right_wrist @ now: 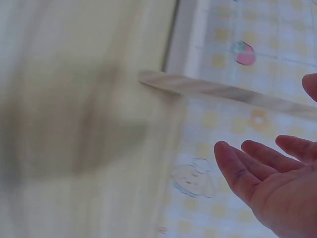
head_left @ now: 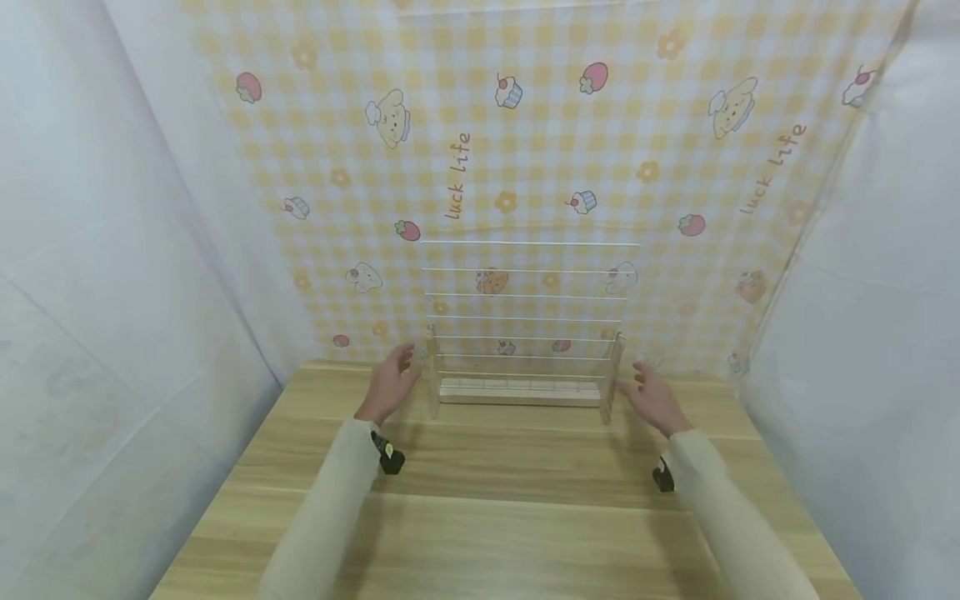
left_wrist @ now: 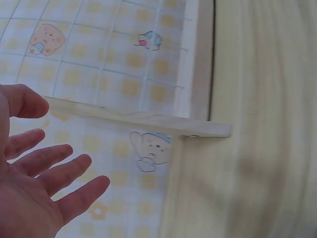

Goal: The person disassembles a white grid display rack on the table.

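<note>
The wooden rack (head_left: 522, 367) stands at the far edge of the table (head_left: 480, 500), against the checked backdrop cloth (head_left: 525, 150), with a low wooden base bar, two upright wooden end pieces and thin white wires running across between them and rising above. In the head view the left hand (head_left: 390, 385) is just beside the left end piece and the right hand (head_left: 654, 397) just beside the right one; both have their fingers spread and relaxed, hold nothing, and appear apart from the wood, though whether a fingertip grazes it I cannot tell. In the left wrist view the left hand (left_wrist: 39, 178) shows its palm with straight, splayed fingers, near the flat left end piece (left_wrist: 143, 120), which juts out over the table edge, with the wires and the cloth's cartoon prints behind it. In the right wrist view, which is blurred, the right hand (right_wrist: 270, 183) is likewise held flat and wide, empty, with the right end piece (right_wrist: 228, 93) close above its fingertips and apart from them. By its look, the rack is probably light and stiff in the wood, but the wires seem thin and likely to bend or spring loose if squeezed, so the two end pieces or the base bar seem the safest places to take hold, one hand on each side to keep it level.
</note>
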Motion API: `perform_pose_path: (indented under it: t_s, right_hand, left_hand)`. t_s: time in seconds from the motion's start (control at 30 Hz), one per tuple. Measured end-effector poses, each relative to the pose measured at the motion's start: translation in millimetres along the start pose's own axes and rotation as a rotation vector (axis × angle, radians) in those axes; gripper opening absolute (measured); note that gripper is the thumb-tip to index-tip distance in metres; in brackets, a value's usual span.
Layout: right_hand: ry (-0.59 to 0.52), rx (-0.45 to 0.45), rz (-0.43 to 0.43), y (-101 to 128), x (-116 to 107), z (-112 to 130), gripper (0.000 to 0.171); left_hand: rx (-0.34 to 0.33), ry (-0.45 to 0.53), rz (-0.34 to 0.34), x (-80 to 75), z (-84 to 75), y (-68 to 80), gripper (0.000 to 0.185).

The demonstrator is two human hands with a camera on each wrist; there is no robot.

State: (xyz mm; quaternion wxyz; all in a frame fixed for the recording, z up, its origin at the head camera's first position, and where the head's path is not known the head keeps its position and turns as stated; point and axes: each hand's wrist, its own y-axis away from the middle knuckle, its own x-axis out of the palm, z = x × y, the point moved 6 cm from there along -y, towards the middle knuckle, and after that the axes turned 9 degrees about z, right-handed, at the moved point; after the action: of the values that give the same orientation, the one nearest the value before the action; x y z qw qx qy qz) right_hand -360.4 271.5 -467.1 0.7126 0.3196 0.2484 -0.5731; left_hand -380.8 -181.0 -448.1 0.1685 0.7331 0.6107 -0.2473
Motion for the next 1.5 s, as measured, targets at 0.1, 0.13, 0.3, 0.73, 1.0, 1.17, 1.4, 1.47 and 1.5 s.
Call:
perform_pose_path:
  t_s: [0.1,0.13,0.3,0.73,1.0,1.17,1.4,1.47,1.5]
  right_hand:
    - [0.015,-0.034,-0.033,-7.9,-16.2,14.4,0.066]
    - [0.02,-0.042,-0.046,-10.3,-21.7,19.2,0.066]
    - [0.031,-0.055,-0.078,-17.2,-40.7,43.2,0.066]
    - [0.017,-0.062,-0.155,-23.3,-36.4,64.1,0.061]
    - [0.078,-0.107,-0.219,-22.5,-35.9,64.0,0.054]
    - [0.086,-0.123,-0.221,-23.2,-33.8,60.2,0.054]
    - [0.056,-0.126,-0.254,-25.9,-36.3,51.3,0.037]
    - [0.053,-0.121,-0.274,-26.2,-38.2,49.6,0.032]
    - [0.062,-0.122,-0.282,-26.3,-39.0,49.3,0.031]
  left_hand:
    - [-0.014,-0.03,-0.016,-11.5,-10.2,-11.7,0.055]
    - [-0.022,-0.031,-0.018,-14.6,-13.6,-15.3,0.056]
    - [-0.052,-0.014,0.006,-21.3,-31.1,-31.4,0.061]
    - [-0.054,-0.065,0.083,-5.6,-35.0,-49.0,0.055]
    - [-0.052,0.005,0.064,-2.6,-32.5,-47.4,0.049]
    - [-0.04,-0.02,0.02,-4.2,-34.9,-45.5,0.045]
    - [-0.02,-0.11,-0.088,-10.8,-39.1,-41.7,0.031]
    - [-0.01,-0.121,-0.105,-12.1,-38.8,-41.3,0.028]
    - [-0.005,-0.128,-0.11,-12.5,-38.8,-41.1,0.027]
